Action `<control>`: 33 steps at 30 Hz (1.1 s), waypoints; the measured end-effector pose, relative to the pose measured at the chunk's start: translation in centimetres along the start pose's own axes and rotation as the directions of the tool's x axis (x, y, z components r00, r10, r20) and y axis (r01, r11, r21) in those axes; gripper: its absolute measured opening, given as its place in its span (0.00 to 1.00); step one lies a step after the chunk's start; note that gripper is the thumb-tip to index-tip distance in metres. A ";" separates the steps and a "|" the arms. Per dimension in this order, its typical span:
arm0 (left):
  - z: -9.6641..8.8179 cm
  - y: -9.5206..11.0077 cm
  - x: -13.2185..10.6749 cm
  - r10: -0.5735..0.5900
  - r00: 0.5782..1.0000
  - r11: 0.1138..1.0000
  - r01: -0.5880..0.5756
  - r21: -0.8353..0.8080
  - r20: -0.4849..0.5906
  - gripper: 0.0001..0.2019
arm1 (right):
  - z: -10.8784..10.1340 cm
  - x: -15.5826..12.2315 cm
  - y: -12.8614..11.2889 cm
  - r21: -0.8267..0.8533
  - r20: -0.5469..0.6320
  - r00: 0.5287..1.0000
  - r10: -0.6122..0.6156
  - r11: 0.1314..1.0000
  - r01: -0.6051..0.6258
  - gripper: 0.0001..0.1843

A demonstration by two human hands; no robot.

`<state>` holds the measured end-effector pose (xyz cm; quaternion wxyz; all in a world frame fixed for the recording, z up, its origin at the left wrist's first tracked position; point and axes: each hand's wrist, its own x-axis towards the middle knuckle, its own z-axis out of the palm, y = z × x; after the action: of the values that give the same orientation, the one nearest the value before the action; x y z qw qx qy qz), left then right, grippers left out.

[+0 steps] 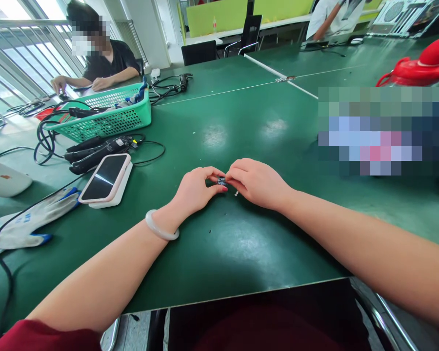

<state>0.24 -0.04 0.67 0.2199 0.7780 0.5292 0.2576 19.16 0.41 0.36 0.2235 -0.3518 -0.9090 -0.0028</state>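
Observation:
My left hand (196,189), with a pale bangle on its wrist, pinches a tiny black piece with white markings (222,181) between thumb and fingertips. It looks like a small circuit board, but is too small to be sure. My right hand (258,183) is closed, its fingertips pressed together at the right edge of that piece. Whether they grip it or something smaller is hidden. A small pale, star-like bit (236,193) shows just under the right fingers. Both hands are low over the green table (237,263).
On the left are a phone (105,178) on a white box, black cabled devices (95,152), a glove (32,222) and a green basket (109,124) of cables. A red-lidded container (413,70) stands right. One person (109,63) sits far left, another (324,22) at the back.

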 end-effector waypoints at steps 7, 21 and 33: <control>-0.1 0.2 -0.1 0.009 1.000 1.000 -0.009 -0.004 -0.007 0.12 | -0.3 -0.1 0.1 -0.016 0.016 1.000 0.025 1.000 -0.025 0.15; -0.1 -0.1 0.1 -0.025 0.999 0.999 0.025 0.027 -0.031 0.12 | -0.6 -0.7 1.4 0.153 0.278 0.958 0.071 0.981 -0.117 0.08; 0.0 0.3 -0.2 0.035 0.999 0.996 -0.033 -0.087 0.029 0.12 | -0.1 -0.3 -0.2 0.404 -0.034 0.965 0.262 0.886 -0.226 0.07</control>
<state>0.39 -0.38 0.84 0.2571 0.7805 0.5008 0.2720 19.25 0.05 0.39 0.3281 -0.4102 -0.8285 0.1943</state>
